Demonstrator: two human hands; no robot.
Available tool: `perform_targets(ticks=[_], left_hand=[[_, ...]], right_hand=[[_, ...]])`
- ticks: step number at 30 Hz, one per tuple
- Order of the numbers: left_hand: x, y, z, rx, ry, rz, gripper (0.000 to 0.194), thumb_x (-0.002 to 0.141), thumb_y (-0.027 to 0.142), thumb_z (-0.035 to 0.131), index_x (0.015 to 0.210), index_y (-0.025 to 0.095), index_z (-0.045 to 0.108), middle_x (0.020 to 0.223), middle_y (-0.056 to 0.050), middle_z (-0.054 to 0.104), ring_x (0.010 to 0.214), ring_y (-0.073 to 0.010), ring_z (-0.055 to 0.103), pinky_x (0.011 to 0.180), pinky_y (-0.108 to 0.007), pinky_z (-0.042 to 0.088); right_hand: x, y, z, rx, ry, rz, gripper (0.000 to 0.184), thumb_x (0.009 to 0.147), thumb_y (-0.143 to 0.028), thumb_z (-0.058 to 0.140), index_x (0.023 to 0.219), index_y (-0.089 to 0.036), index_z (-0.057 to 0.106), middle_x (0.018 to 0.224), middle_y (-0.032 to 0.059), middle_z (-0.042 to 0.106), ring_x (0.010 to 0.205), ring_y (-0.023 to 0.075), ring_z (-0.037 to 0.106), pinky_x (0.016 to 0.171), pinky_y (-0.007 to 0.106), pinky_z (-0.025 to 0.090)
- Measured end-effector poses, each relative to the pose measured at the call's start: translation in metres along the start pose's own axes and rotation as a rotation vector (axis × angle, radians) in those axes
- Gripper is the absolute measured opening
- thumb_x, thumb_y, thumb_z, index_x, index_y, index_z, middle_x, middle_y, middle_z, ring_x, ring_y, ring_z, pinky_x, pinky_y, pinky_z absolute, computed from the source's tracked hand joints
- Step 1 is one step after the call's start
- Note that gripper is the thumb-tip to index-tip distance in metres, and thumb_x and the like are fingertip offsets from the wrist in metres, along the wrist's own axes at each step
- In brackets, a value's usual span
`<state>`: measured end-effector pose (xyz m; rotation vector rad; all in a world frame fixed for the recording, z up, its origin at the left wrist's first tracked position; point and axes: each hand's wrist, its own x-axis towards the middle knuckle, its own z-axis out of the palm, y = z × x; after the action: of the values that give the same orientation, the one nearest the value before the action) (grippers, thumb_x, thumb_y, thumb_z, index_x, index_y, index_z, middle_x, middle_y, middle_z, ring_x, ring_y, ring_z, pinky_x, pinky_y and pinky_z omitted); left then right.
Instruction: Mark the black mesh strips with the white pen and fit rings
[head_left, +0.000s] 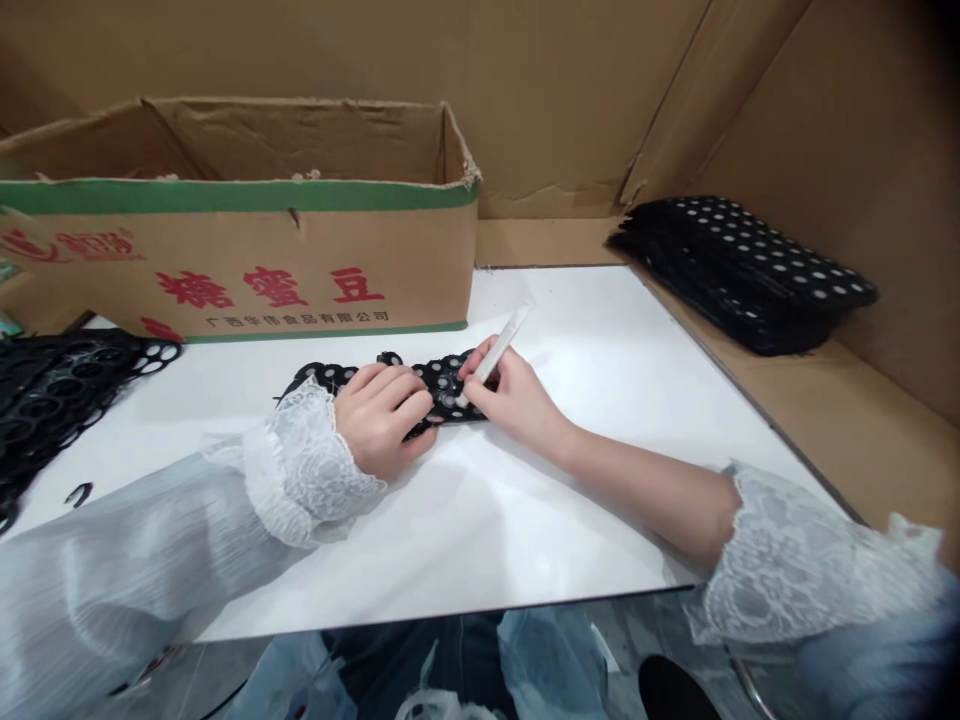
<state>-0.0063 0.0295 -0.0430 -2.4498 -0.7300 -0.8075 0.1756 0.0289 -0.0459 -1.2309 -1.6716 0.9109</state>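
Note:
A black sheet with rows of round holes (442,378) lies flat on the white table, partly covered by both hands. Across its left half rests my left hand (386,418), fingers bent over the sheet and pressing on it. My right hand (510,390) grips a slim white pen-like tool (508,335), tilted with its lower tip against the sheet's right part. What the tip does there is too small to make out.
Behind the hands stands an open cardboard box (322,250). Black ring-patterned sheets (60,400) lie at left, near a small black curved scrap (79,493). A stack of black dotted sheets (750,265) sits at right, on cardboard beyond the white tabletop (600,520).

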Motion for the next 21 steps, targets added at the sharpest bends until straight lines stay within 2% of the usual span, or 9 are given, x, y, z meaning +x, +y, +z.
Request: perform_targets(ticks=[3, 6, 9, 11, 13, 16, 18, 21], left_hand=[[-0.003, -0.004, -0.007, -0.006, -0.043, -0.027, 0.022, 0.073, 0.035, 0.053, 0.085, 0.016, 0.055, 0.095, -0.010, 0.061, 0.101, -0.0264, 0.053, 0.083, -0.037, 0.041], [-0.013, -0.011, -0.019, -0.016, -0.185, -0.168, 0.043, 0.074, 0.039, 0.048, 0.107, 0.011, 0.049, 0.113, -0.016, 0.054, 0.111, -0.0300, 0.046, 0.087, -0.041, 0.041], [-0.030, -0.020, -0.032, 0.013, -0.401, -0.300, 0.053, 0.074, 0.028, 0.043, 0.122, 0.007, 0.037, 0.124, -0.018, 0.047, 0.112, -0.0297, 0.046, 0.088, -0.041, 0.042], [-0.039, -0.023, -0.038, 0.094, -0.493, -0.351, 0.055, 0.074, 0.017, 0.038, 0.127, 0.005, 0.033, 0.124, -0.019, 0.048, 0.109, -0.0288, 0.050, 0.089, -0.040, 0.041], [-0.044, -0.025, -0.043, 0.210, -0.497, -0.341, 0.054, 0.076, 0.011, 0.033, 0.130, 0.006, 0.030, 0.125, -0.018, 0.047, 0.110, -0.0290, 0.049, 0.092, -0.041, 0.038], [-0.047, -0.026, -0.047, 0.312, -0.448, -0.276, 0.051, 0.082, 0.010, 0.029, 0.132, 0.011, 0.031, 0.132, -0.015, 0.041, 0.117, -0.0302, 0.044, 0.094, -0.043, 0.036], [-0.051, -0.031, -0.050, 0.294, -0.487, -0.266, 0.049, 0.083, 0.010, 0.027, 0.131, 0.013, 0.035, 0.132, -0.014, 0.041, 0.117, -0.0299, 0.044, 0.092, -0.042, 0.038], [-0.062, -0.041, -0.055, 0.186, -0.606, -0.271, 0.050, 0.080, 0.008, 0.025, 0.128, 0.016, 0.040, 0.131, -0.012, 0.044, 0.118, -0.0265, 0.043, 0.088, -0.039, 0.042]], right_hand=[[-0.001, -0.002, 0.000, -0.003, -0.006, -0.005, 0.010, 0.070, -0.019, 0.044, 0.079, -0.019, 0.041, 0.078, -0.0009, 0.055, 0.063, 0.0103, 0.049, 0.060, 0.025, 0.039], [-0.002, -0.004, -0.001, -0.036, -0.001, 0.009, 0.009, 0.071, -0.020, 0.044, 0.079, -0.019, 0.043, 0.079, -0.0001, 0.056, 0.064, 0.0109, 0.050, 0.060, 0.026, 0.039], [-0.002, -0.006, -0.002, -0.103, 0.022, -0.012, 0.010, 0.072, -0.021, 0.045, 0.081, -0.019, 0.046, 0.084, 0.0019, 0.056, 0.069, 0.0124, 0.052, 0.062, 0.027, 0.041], [-0.003, -0.006, -0.003, -0.147, 0.025, -0.075, 0.013, 0.072, -0.022, 0.047, 0.085, -0.019, 0.048, 0.089, 0.0036, 0.056, 0.078, 0.0146, 0.053, 0.069, 0.029, 0.042], [-0.002, -0.005, -0.003, -0.160, -0.017, -0.100, 0.015, 0.074, -0.024, 0.047, 0.088, -0.019, 0.049, 0.092, 0.0044, 0.057, 0.085, 0.0163, 0.054, 0.075, 0.031, 0.042], [-0.002, -0.002, -0.002, -0.143, -0.085, -0.061, 0.014, 0.076, -0.026, 0.045, 0.087, -0.019, 0.050, 0.091, 0.0043, 0.059, 0.085, 0.0177, 0.056, 0.075, 0.032, 0.043], [-0.002, -0.002, -0.002, -0.137, -0.094, -0.067, 0.011, 0.077, -0.026, 0.044, 0.082, -0.019, 0.050, 0.090, 0.0046, 0.060, 0.087, 0.0190, 0.056, 0.076, 0.033, 0.043], [-0.002, -0.002, -0.002, -0.118, -0.087, -0.066, 0.010, 0.076, -0.025, 0.045, 0.077, -0.018, 0.051, 0.092, 0.0054, 0.061, 0.090, 0.0200, 0.057, 0.078, 0.034, 0.043]])
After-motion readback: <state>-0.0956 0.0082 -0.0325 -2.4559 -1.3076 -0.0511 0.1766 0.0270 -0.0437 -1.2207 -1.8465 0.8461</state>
